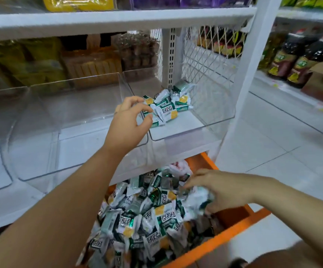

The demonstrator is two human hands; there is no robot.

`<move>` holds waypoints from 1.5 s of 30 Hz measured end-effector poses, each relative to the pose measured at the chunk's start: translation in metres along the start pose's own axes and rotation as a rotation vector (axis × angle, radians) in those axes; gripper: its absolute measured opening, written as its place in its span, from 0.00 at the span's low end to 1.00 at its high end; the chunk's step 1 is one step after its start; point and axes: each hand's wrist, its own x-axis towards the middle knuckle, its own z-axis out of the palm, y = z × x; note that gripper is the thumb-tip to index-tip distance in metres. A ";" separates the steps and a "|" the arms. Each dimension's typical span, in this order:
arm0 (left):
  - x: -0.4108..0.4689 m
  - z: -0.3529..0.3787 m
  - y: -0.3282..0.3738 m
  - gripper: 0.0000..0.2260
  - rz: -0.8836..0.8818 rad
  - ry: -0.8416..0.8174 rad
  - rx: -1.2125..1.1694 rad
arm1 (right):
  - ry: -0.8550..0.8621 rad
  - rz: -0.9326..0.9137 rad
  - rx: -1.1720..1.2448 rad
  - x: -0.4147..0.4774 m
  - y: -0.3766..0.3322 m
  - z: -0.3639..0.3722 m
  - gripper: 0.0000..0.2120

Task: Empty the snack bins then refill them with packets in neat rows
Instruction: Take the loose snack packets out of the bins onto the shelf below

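Note:
Small white-and-green snack packets fill an orange crate below the shelf. A smaller heap of the same packets lies at the back of the rightmost clear bin. My left hand reaches over this bin's left wall. Its curled index finger and thumb pinch the left edge of one snack packet at the front of the heap. My right hand is down in the crate, its fingers curled round a blurred bunch of packets.
Two empty clear bins stand left of the one with packets, on the white shelf. A wire mesh panel and a white upright close the right side. Other stock sits behind and above; bottles stand on the neighbouring shelf.

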 end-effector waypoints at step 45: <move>0.008 -0.004 -0.011 0.07 -0.132 0.045 -0.443 | 0.385 0.070 0.013 0.211 0.095 -0.146 0.42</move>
